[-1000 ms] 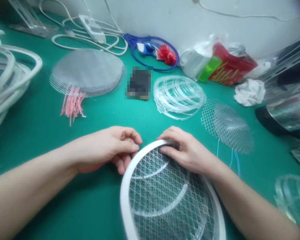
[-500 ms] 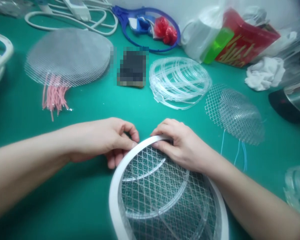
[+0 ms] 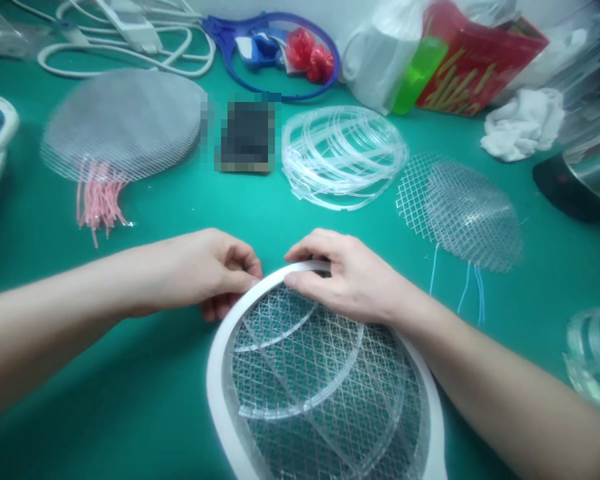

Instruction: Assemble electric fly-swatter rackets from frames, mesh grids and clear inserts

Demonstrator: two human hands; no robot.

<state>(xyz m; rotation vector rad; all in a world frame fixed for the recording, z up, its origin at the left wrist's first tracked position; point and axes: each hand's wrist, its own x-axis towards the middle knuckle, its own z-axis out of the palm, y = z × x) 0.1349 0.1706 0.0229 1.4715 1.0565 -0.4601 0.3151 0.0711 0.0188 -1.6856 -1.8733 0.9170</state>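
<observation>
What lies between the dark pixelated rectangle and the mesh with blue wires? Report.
A pile of clear plastic frames lies there, in the head view.

- I examined one racket head (image 3: 213,383): a smooth white oval rim enclosing fine silvery wire mesh (image 3: 275,443).
- I observed clear curved strips (image 3: 305,405) crossing the mesh in arcs, and a thin straight line running diagonally through it.
- I found the visible stretch of rim unbroken; its top lay partly covered by my right hand (image 3: 347,277), thumb inside the rim, fingers over the outer edge.
- My left hand (image 3: 215,270) was at the upper left outer edge.
- The head stood rounded end away from me, its near end beyond my view.
</observation>
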